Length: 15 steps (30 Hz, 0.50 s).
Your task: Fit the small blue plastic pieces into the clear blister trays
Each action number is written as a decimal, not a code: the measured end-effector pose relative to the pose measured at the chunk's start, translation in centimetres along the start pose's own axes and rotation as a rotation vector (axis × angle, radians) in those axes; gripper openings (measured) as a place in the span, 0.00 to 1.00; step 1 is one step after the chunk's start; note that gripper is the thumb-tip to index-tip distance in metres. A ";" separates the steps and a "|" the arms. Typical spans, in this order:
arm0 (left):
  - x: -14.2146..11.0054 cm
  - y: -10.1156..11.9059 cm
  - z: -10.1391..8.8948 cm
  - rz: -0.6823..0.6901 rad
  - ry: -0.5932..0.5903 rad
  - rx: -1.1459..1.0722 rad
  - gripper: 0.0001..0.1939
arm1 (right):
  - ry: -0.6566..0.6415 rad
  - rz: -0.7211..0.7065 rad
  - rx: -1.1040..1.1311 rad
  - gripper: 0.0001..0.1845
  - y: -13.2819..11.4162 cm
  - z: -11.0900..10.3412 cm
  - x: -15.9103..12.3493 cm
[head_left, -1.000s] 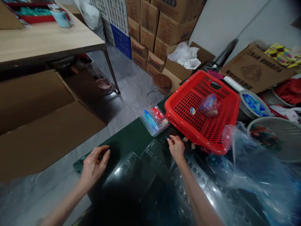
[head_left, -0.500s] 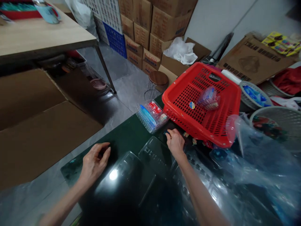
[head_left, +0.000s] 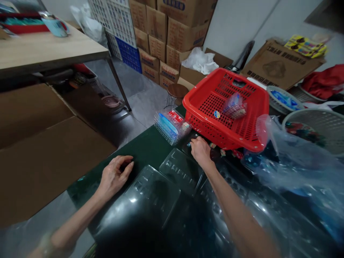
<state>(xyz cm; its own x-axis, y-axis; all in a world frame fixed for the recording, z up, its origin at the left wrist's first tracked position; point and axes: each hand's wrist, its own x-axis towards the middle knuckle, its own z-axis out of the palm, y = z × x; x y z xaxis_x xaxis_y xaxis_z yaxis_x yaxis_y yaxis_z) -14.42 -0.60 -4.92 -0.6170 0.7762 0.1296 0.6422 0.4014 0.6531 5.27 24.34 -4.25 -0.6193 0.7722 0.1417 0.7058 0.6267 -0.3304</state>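
My right hand (head_left: pixel 201 151) is at the front edge of a red perforated plastic basket (head_left: pixel 204 114), its fingertips pinched on a small blue piece (head_left: pixel 189 144). Small loose pieces (head_left: pixel 222 152) lie beside that hand under the basket rim. A clear blister tray (head_left: pixel 172 126) holding blue and red items stands just left of the basket, and a clear bag of small items (head_left: pixel 235 106) lies inside the basket. My left hand (head_left: pixel 116 175) rests on the dark green tabletop (head_left: pixel 131 150), fingers loosely curved, next to a clear plastic blister shell (head_left: pixel 150 200).
A second blister shell (head_left: pixel 181 172) lies nearby, and a crumpled clear plastic bag (head_left: pixel 298 157) covers the right side. A wooden table (head_left: pixel 40 50) stands at the upper left above cardboard sheets (head_left: pixel 48 150). Stacked cartons (head_left: pixel 172 36) rise behind.
The view has shifted and tilted slightly. My left hand has moved forward and right across the green tabletop, and my right hand stays at the basket edge, still pinching the blue piece.
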 end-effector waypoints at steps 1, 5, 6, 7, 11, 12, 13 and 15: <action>0.1 -0.1 0.0 0.008 -0.004 0.014 0.11 | 0.004 0.001 0.033 0.11 -0.1 0.0 0.0; 0.3 -0.7 0.1 0.033 -0.018 0.060 0.12 | 0.062 0.031 0.210 0.10 -0.2 -0.2 -0.5; 0.3 -0.8 0.0 0.031 -0.023 0.065 0.12 | 0.086 0.048 0.264 0.11 0.0 -0.4 -0.7; 0.4 -0.8 0.0 0.018 -0.027 0.057 0.13 | 0.110 0.069 0.324 0.12 0.1 -0.7 -0.9; 0.2 1.3 -0.8 -0.084 -0.026 -0.177 0.16 | 0.152 0.137 0.625 0.17 -0.1 -2.6 -2.1; 0.0 2.6 -1.1 -0.089 -0.030 -0.269 0.16 | 0.141 0.142 0.707 0.18 -0.5 -3.2 -2.8; -0.3 4.1 -1.5 -0.079 -0.043 -0.338 0.16 | 0.126 0.140 0.781 0.20 -1.2 -3.9 -3.6; -1.0 7.6 -2.1 -0.017 -0.098 -0.482 0.15 | 0.086 0.119 0.901 0.22 -3.0 -5.2 -5.7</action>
<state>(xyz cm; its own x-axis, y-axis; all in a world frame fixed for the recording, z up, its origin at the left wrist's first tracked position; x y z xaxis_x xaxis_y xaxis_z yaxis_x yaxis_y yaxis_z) -9.89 0.64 1.50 -0.5652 0.8228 0.0598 0.3344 0.1622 0.9284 8.53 18.62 0.79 -0.5066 0.8542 0.1173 0.2053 0.2516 -0.9458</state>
